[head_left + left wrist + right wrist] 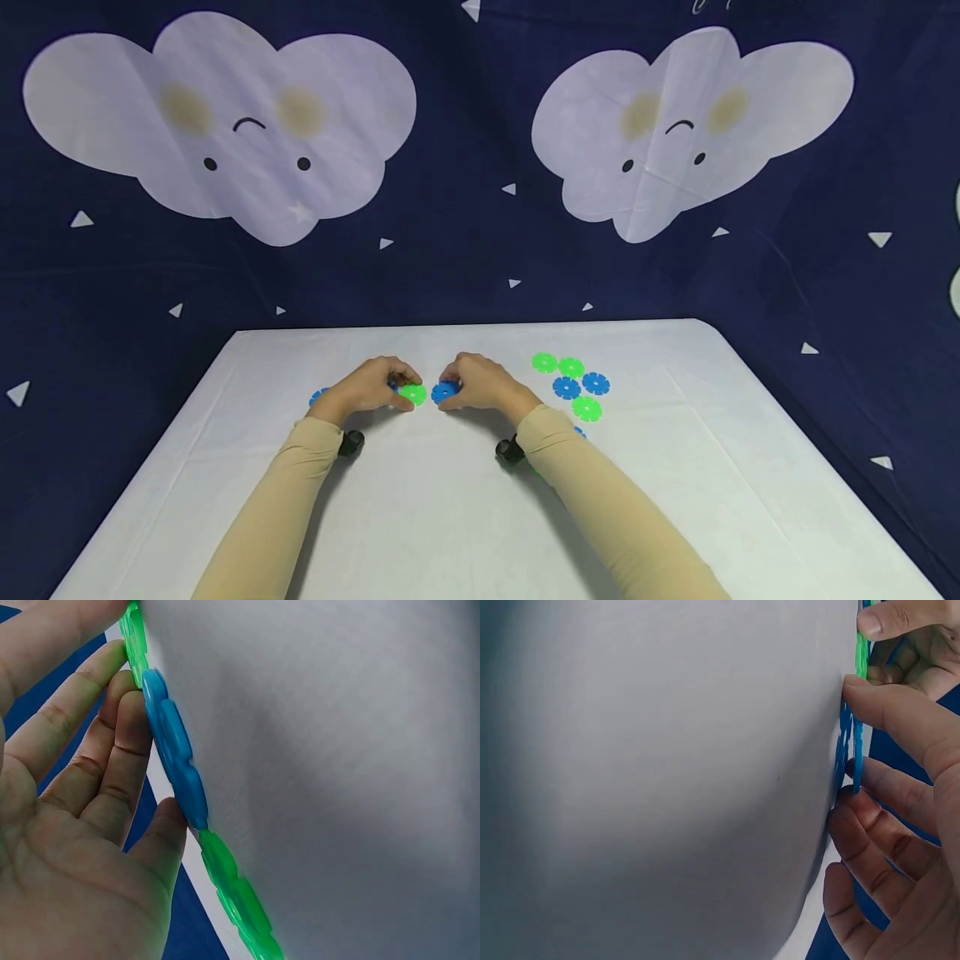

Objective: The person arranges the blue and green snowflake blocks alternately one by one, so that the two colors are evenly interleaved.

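Behind the white table [442,517] you face a dark blue cloth [472,167] printed with pale clouds. At far left, a blue disc [318,397] shows partly past your left wrist. Next comes your left hand [367,387], thumb and fingers pinching a bright green disc [414,394] near the middle of the table's far half. In the left wrist view, a second blue disc [176,750] meets this green one edge to edge along your fingers, and another green disc [236,889] continues the row. Just right of the pinched green disc, across a narrow gap, is a third blue disc [444,392], pinched between the thumb and fingers of your right hand [483,383]. Farther right, apart from your hands, lies a loose group: two green discs [544,362] at its upper left, two blue discs [596,383] below them, and one green disc [587,408] nearest you. Your right sleeve [611,500] partly covers one more blue disc [580,432].
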`<state>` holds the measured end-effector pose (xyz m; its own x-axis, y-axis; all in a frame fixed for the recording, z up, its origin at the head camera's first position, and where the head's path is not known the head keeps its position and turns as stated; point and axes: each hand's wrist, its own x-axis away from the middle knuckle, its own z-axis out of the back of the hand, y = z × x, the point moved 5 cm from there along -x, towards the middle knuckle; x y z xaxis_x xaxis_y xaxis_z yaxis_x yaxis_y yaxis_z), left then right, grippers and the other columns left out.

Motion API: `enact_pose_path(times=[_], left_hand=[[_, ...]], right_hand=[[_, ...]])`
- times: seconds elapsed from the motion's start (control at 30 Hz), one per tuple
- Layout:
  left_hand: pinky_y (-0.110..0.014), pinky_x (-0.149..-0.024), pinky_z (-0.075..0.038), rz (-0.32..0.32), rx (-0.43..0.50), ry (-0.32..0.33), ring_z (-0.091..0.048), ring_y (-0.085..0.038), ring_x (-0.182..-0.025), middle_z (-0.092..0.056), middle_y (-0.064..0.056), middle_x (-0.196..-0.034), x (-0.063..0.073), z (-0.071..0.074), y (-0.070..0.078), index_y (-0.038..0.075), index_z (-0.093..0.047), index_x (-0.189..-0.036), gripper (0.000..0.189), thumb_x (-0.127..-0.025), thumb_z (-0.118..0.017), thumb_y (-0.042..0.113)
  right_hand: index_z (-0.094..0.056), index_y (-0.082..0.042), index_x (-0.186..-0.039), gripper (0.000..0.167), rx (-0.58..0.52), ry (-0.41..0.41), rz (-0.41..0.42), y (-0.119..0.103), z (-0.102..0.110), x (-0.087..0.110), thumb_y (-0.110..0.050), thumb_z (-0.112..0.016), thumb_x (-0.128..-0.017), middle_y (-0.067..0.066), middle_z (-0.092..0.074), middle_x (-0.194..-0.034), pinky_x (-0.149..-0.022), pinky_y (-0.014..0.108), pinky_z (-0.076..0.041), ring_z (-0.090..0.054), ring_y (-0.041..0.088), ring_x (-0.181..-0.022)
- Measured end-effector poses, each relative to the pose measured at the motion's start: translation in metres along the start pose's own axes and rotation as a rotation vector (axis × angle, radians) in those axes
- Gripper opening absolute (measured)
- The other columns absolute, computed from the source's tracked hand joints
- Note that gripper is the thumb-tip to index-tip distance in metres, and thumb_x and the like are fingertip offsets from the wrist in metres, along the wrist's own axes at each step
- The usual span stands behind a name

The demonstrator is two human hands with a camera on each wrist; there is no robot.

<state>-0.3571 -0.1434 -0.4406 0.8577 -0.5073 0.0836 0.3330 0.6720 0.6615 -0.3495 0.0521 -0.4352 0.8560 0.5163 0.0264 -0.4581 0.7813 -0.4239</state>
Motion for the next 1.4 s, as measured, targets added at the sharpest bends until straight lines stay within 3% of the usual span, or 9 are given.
enact_pose_path(times=[0.3, 0.57, 0.7, 1.23, 1.4], left_hand=[[-0.050, -0.108, -0.055, 0.005, -0.003, 0.001, -0.067, -0.029, -0.116, -0.074, -0.012, -0.124, 0.000, -0.001, 0.000, 0.004, -0.076, -0.126, 0.044, -0.086, -0.091, 0.012], [-0.052, -0.110, -0.053, 0.023, -0.006, -0.001, -0.066, -0.030, -0.119, -0.073, -0.012, -0.126, -0.001, 0.000, -0.003, 0.005, -0.075, -0.128, 0.046, -0.086, -0.091, 0.015], [-0.052, -0.110, -0.053, 0.028, -0.014, 0.002, -0.066, -0.029, -0.118, -0.073, -0.012, -0.125, -0.002, -0.001, -0.005, 0.006, -0.075, -0.127, 0.046, -0.086, -0.092, 0.017], [-0.050, -0.104, -0.054, 0.026, -0.030, 0.015, -0.065, -0.027, -0.111, -0.072, -0.011, -0.120, 0.001, 0.002, -0.006, 0.006, -0.077, -0.124, 0.045, -0.084, -0.093, 0.017], [-0.050, -0.105, -0.054, 0.005, -0.021, 0.005, -0.065, -0.026, -0.112, -0.072, -0.011, -0.121, -0.003, -0.001, -0.004, 0.006, -0.076, -0.126, 0.046, -0.085, -0.092, 0.019]], right_hand=[[-0.080, -0.011, -0.125, 0.052, 0.058, 0.033, -0.030, -0.007, -0.001, -0.001, -0.040, -0.093, -0.084, 0.001, -0.075, -0.112, -0.096, 0.035, -0.059, -0.069, 0.016, -0.104], [-0.079, -0.011, -0.124, 0.051, 0.092, 0.018, -0.073, -0.017, 0.000, 0.000, -0.039, -0.094, -0.084, 0.003, -0.075, -0.114, -0.095, 0.035, -0.059, -0.069, 0.018, -0.105], [-0.080, -0.011, -0.122, 0.052, 0.110, 0.010, -0.056, -0.015, 0.000, -0.002, -0.043, -0.094, -0.083, 0.002, -0.075, -0.109, -0.093, 0.036, -0.059, -0.068, 0.016, -0.100], [-0.080, -0.016, -0.119, 0.042, 0.172, -0.003, -0.052, -0.025, 0.002, -0.002, -0.041, -0.091, -0.088, -0.001, -0.077, -0.114, -0.096, 0.034, -0.058, -0.069, 0.017, -0.107], [-0.080, -0.018, -0.115, 0.040, 0.208, -0.004, -0.092, -0.023, 0.003, 0.001, -0.045, -0.090, -0.087, -0.001, -0.074, -0.110, -0.094, 0.035, -0.058, -0.067, 0.016, -0.102]])
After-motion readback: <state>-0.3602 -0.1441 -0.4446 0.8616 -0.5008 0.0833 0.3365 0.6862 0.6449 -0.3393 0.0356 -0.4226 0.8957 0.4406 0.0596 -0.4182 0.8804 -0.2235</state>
